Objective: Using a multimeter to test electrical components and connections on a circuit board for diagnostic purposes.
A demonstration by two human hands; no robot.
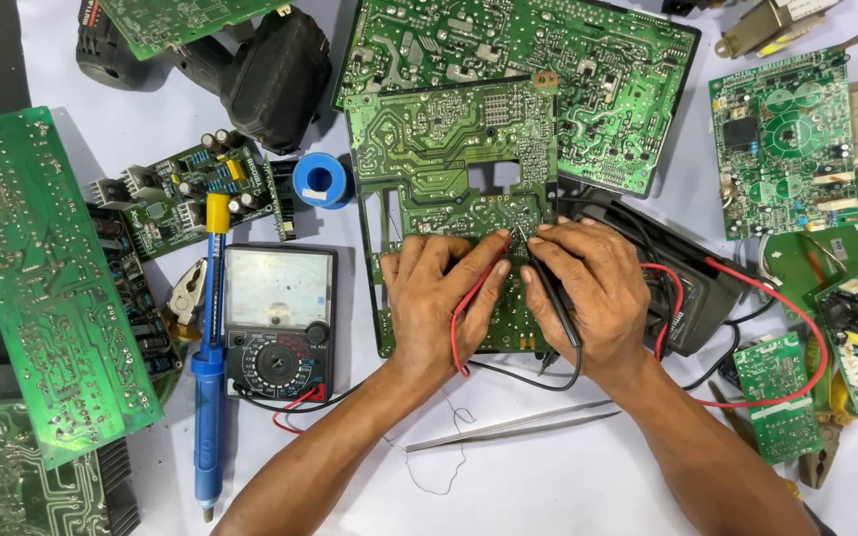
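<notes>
- The left hand (439,298) holds a red probe (477,288), its fingers (469,260) pinched together on the slim shaft, with the tip down on the green circuit board (449,159) that lies solder side up in the middle of the table (548,476).
- The right hand (588,293) holds a black probe (556,308) the same way, fingers closed around it, its tip close beside the red one on the board's lower middle.
- The board looks light, stiff and flat, with a rectangular cut-out; it probably flexes little but would crack or shed tracks if bent. The bare edges seem the safest hold, away from the sharp solder points.
- The probes are thin, hard plastic sticks, likely a bit slippery; a pencil grip near the tip gives the steadiest aim.
- Their red and black leads (667,298) are soft and limp and trail off across the table, so they may tug the probes sideways.
- An analogue multimeter (280,318) sits just left of the hands, beside a blue desoldering pump (209,397).
- Metal tweezers (518,425) lie below the hands, apart from them.
</notes>
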